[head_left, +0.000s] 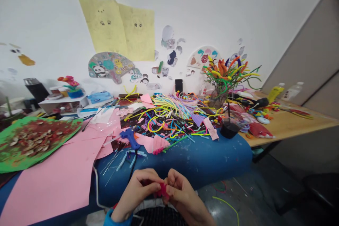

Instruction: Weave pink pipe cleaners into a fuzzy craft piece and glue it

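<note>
Both hands meet low in front of me, just off the table's near edge. Between the fingertips is a small, fuzzy, deep-pink piece (162, 191), perhaps bent pipe cleaner; its exact shape is partly covered by fingers. My left hand (144, 185) pinches its left side, thumb and forefinger closed. My right hand (180, 190) is curled, its thumb pressing the right side. On the blue table cover (169, 162) beyond them lie a blue hot glue gun (130, 137) and a pink cone-like piece (160, 143) with fuzzy pink trim.
A heap of coloured pipe cleaners (172, 107) spreads over the table's middle. A vase of pipe-cleaner flowers (222, 77) and a cup of dark liquid (230, 127) stand to the right. Pink sheets (60, 180) and a green sheet (66, 130) cover the left. A white cord (96, 187) hangs down in front.
</note>
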The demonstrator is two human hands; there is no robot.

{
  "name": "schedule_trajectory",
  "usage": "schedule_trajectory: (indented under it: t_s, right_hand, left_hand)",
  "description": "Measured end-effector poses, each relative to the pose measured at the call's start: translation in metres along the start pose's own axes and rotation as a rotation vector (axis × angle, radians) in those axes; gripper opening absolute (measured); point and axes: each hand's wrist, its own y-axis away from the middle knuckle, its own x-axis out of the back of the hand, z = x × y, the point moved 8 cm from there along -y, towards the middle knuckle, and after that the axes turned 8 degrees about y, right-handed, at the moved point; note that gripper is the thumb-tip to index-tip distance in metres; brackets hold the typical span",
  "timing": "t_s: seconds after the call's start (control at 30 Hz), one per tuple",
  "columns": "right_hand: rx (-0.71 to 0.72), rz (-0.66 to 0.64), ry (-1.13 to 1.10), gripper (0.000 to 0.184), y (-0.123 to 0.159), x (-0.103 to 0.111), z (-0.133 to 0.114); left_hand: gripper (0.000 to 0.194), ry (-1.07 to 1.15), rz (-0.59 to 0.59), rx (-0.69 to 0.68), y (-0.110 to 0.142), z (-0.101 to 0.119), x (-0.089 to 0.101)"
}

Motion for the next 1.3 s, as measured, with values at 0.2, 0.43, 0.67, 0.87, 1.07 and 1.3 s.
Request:
schedule_trajectory:
  t_s: [0.2,0.43,0.67,0.87,1.07,1.3]
  right_hand:
    - [-0.038,-0.039,0.028,0.056,0.001,-0.003,0.006]
    - [-0.018,-0.043,0.03,0.06,0.002,-0.005,0.007]
    - [-0.005,-0.064,0.024,0.061,0.001,-0.007,0.005]
    - [0.06,-0.06,0.061,0.062,0.0,-0.007,0.002]
    - [0.118,-0.032,0.161,0.058,0.006,-0.011,-0.009]
    - [0.312,0.127,0.262,0.05,0.014,-0.004,-0.035]
  left_hand:
    - [0.013,-0.229,-0.047,-0.154,0.001,0.016,0.004]
    - [0.017,-0.231,-0.048,-0.152,0.003,0.016,0.003]
    - [0.019,-0.214,-0.059,-0.151,0.002,0.012,0.005]
    - [0.02,-0.18,-0.077,-0.146,0.002,0.011,0.002]
    - [0.025,-0.174,-0.095,-0.134,0.004,0.015,-0.002]
    - [0.048,0.129,-0.066,-0.018,0.002,0.0,-0.009]
